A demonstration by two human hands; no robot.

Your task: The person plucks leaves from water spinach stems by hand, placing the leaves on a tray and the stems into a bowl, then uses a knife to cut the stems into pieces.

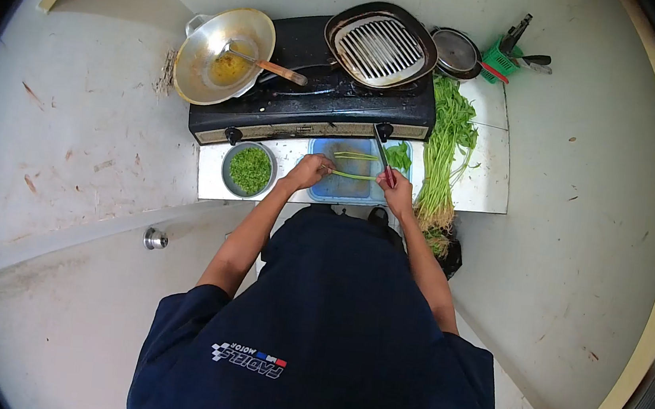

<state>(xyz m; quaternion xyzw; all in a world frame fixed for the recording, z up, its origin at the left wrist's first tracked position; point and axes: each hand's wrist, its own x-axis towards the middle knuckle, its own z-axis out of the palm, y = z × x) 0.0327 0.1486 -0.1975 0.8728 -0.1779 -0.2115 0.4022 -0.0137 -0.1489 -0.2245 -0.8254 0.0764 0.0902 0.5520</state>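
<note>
My left hand (311, 172) is closed on one end of a green vegetable stem (354, 176), stretched level over a blue tray (318, 191). At the stem's other end, my right hand (395, 192) is wrapped round the red handle of a knife (383, 148), its blade pointing away from me toward the stove. More pale green stalks (355, 156) lie across the tray behind the held stem. Some loose green leaves (399, 157) rest at the tray's right side.
A black gas stove (298, 106) carries a wok (191, 70) with a wooden-handled ladle (278, 70) and a grill pan (380, 44). Left stands a bowl of chopped greens (250, 170); right lies a bunch of leafy greens (448, 137). A green utensil basket (500, 64) stands behind.
</note>
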